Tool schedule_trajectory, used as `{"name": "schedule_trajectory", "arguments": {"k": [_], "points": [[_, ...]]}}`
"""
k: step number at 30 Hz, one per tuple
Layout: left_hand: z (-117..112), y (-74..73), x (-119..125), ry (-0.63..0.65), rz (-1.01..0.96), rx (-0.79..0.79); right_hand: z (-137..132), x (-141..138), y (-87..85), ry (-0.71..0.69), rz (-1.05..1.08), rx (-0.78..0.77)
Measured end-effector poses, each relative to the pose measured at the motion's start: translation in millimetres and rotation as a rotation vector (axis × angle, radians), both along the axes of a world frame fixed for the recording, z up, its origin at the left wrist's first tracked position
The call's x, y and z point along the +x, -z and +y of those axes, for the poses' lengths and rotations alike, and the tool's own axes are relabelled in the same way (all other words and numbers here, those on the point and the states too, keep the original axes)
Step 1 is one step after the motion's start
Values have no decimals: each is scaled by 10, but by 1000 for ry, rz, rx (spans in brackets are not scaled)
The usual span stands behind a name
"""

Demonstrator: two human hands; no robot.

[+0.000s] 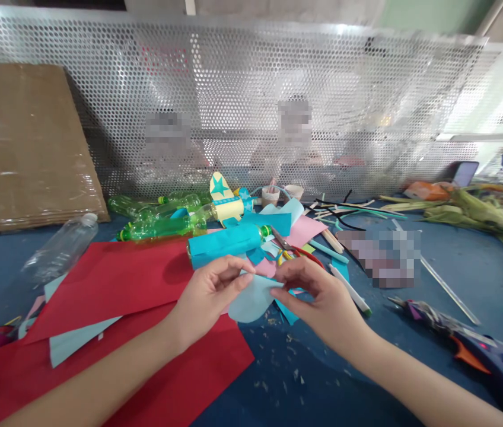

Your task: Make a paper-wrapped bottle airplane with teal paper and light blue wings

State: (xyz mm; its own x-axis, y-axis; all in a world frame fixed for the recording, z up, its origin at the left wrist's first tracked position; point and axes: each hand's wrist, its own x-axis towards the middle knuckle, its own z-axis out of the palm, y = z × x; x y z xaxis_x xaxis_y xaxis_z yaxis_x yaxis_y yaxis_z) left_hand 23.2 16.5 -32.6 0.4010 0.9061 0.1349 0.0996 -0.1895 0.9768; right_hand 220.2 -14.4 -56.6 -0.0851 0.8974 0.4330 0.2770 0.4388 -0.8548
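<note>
My left hand and my right hand both pinch a light blue paper cut-out between thumbs and fingers, holding it just above the blue table. Right behind the hands lies a bottle wrapped in turquoise paper. Scissors with yellow and red handles rest on paper scraps beside my right hand. Red paper sheets lie under my left forearm.
Green plastic bottles, one with a starred fin, lie behind. A clear bottle is at left, cardboard leans on the perforated metal screen. A glue gun lies at right, plus sticks, straws, and green stalks.
</note>
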Motion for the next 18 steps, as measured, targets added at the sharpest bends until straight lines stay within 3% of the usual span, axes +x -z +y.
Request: {"name": "schedule_trajectory", "arguments": {"k": [6,18], "points": [[-15,-10,5,38,10,99,-17,5,-50,33,-96,203],[-26,-17,3,1,121,185,-40,50,-129,100,-285,370]]}}
